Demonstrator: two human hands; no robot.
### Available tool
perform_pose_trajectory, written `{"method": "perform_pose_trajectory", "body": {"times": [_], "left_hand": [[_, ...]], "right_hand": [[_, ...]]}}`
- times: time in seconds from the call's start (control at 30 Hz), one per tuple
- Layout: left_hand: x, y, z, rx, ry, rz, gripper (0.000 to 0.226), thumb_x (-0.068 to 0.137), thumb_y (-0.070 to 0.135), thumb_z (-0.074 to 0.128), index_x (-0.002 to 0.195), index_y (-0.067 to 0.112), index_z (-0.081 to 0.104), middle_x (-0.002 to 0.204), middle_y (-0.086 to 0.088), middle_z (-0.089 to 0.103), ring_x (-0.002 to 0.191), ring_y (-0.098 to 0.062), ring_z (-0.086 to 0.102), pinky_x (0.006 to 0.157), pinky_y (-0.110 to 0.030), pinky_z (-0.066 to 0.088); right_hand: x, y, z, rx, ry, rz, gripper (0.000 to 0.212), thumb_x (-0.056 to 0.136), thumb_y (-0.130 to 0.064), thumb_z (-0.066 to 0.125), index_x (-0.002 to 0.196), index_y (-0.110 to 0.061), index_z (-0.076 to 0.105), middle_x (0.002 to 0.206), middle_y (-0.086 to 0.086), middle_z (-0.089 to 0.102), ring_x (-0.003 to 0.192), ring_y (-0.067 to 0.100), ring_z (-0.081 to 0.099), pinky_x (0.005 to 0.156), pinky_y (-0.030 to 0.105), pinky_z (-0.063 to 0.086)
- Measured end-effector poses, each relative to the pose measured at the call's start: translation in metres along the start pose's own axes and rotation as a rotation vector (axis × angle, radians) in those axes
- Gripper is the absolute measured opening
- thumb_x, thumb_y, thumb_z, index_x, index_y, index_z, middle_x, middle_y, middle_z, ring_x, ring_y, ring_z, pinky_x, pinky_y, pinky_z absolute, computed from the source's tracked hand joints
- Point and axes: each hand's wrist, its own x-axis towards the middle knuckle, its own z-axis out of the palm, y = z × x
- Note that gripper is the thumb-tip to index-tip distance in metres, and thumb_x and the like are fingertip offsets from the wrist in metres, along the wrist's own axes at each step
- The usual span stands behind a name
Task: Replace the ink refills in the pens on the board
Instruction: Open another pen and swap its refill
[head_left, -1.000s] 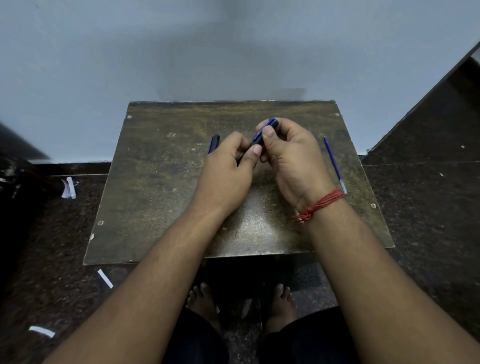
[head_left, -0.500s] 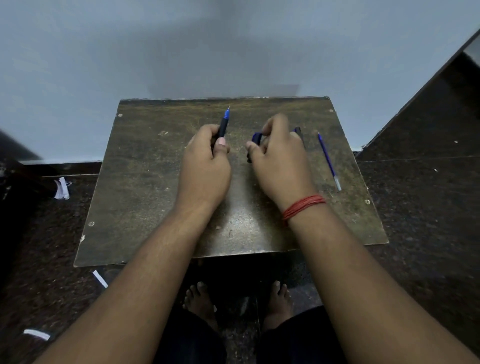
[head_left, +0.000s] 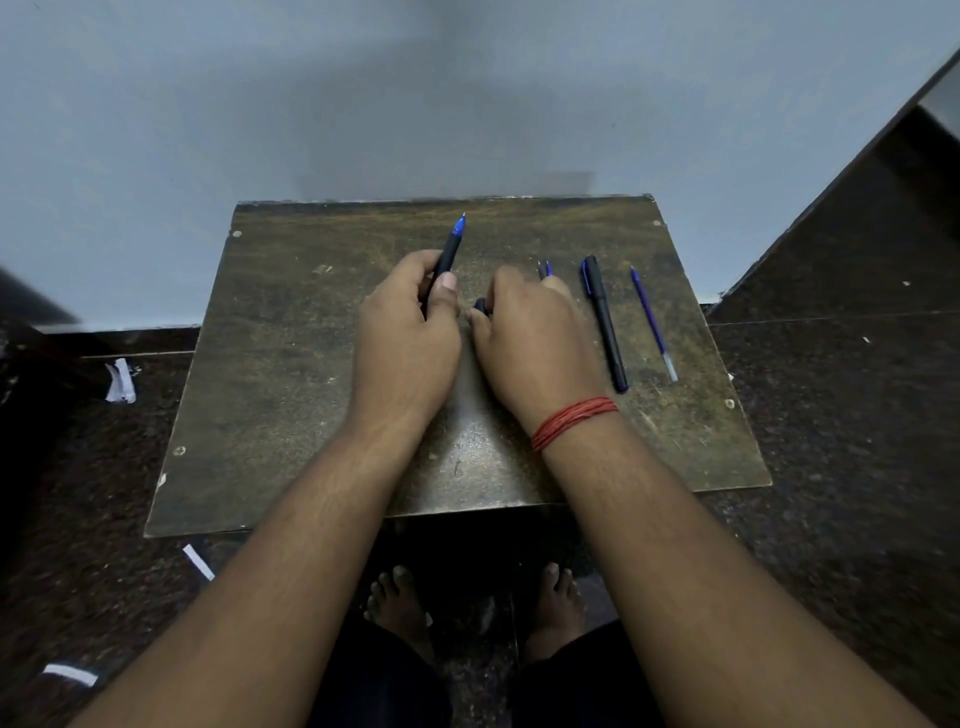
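Now left hand (head_left: 405, 332) holds pen (head_left: 447, 254); right hand (head_left: 530, 338) pinches cap (head_left: 480, 305).

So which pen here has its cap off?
The pen gripped in the left hand: its blue tip is bare and points at the wall. The black pen lying right of the right hand is capped.

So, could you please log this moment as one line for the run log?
left hand: grips uncapped pen | right hand: holds dark piece, unclear | on board: capped pen, loose refill
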Motion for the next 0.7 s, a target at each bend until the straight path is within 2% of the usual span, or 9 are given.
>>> {"method": "perform_pose_trajectory", "body": {"times": [0.2,0.3,0.37,0.47,0.53,0.63,0.7], "left_hand": [[0.001,0.0,-0.002,0.015,0.001,-0.002,0.014,0.101,0.022,0.053,0.105,0.03,0.065,0.078,0.014,0.062,0.077,-0.002,0.059,0.064,-0.007,0.04],[0.0,0.0,-0.002,0.032,-0.024,0.007,0.016,0.102,0.023,0.052,0.104,0.03,0.065,0.08,0.012,0.063,0.08,-0.006,0.06,0.065,-0.015,0.041],[-0.001,0.0,-0.001,0.064,-0.056,0.031,0.019,0.102,0.022,0.05,0.107,0.026,0.068,0.085,0.007,0.064,0.082,-0.009,0.06,0.065,-0.018,0.039],[-0.001,-0.001,0.001,0.152,-0.098,0.111,0.023,0.102,0.021,0.05,0.112,0.02,0.07,0.089,0.005,0.064,0.083,-0.009,0.058,0.066,-0.019,0.039],[-0.001,-0.003,0.001,0.213,-0.104,0.188,0.024,0.1,0.021,0.053,0.116,0.018,0.071,0.09,0.004,0.064,0.084,-0.013,0.058,0.069,-0.026,0.044],[0.001,-0.004,0.0,0.253,-0.107,0.267,0.025,0.096,0.022,0.059,0.117,0.019,0.072,0.092,0.002,0.068,0.088,-0.019,0.061,0.076,-0.037,0.051],[0.002,-0.004,-0.003,0.282,-0.102,0.307,0.023,0.094,0.025,0.062,0.115,0.022,0.073,0.09,0.003,0.07,0.087,-0.021,0.062,0.077,-0.039,0.052]], "right_hand": [[0.005,0.007,-0.004,-0.044,0.017,0.023,0.022,0.1,-0.036,0.053,0.097,-0.015,0.059,0.079,0.003,0.059,0.093,0.026,0.057,0.067,0.032,0.036],[0.012,0.013,-0.016,0.228,0.105,0.113,0.02,0.101,-0.033,0.051,0.091,-0.017,0.059,0.075,-0.003,0.061,0.074,0.015,0.056,0.06,0.03,0.037],[0.015,0.018,-0.022,0.453,0.142,0.175,0.022,0.102,-0.034,0.052,0.087,-0.019,0.058,0.07,-0.005,0.059,0.062,0.006,0.051,0.055,0.023,0.038],[0.016,0.021,-0.027,0.685,0.038,0.244,0.031,0.1,-0.044,0.053,0.087,-0.017,0.061,0.071,0.0,0.065,0.058,0.004,0.053,0.061,0.026,0.046],[0.014,0.021,-0.028,0.759,-0.071,0.247,0.034,0.098,-0.048,0.056,0.086,-0.017,0.062,0.067,-0.004,0.066,0.057,0.004,0.055,0.061,0.028,0.048],[0.013,0.021,-0.03,0.879,-0.129,0.236,0.027,0.097,-0.034,0.065,0.088,-0.009,0.062,0.059,-0.004,0.062,0.05,0.007,0.048,0.049,0.019,0.04],[0.014,0.023,-0.033,0.958,-0.138,0.247,0.019,0.096,-0.023,0.067,0.089,-0.006,0.061,0.057,-0.002,0.06,0.047,0.009,0.046,0.043,0.018,0.035]]}}
